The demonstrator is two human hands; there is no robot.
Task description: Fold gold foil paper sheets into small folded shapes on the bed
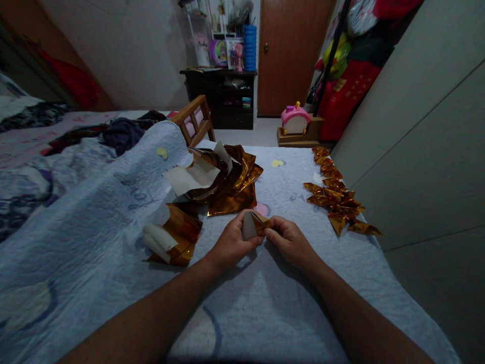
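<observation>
Between my two hands is a small, partly folded sheet of gold foil paper (250, 226), its pale back showing on the left. My left hand (233, 236) grips its left side, fingers behind and thumb below. The fingertips of my right hand (288, 237) pinch its right edge. Just beyond lies a big loose pile of gold foil paper sheets (233, 199), some curled with white undersides up. A smaller curled stack of foil sheets (185, 235) rests left of my left hand. Over on the right, several folded gold foil pieces (337, 199) lie in a heap.
Everything lies on a light blue quilted cover (242, 308). Rumpled clothes and bedding (125, 134) are at the left, near a wooden rail (195, 119). A pale cabinet wall (428, 151) borders the right side. A pink toy (295, 120) and a dark shelf (223, 96) stand beyond.
</observation>
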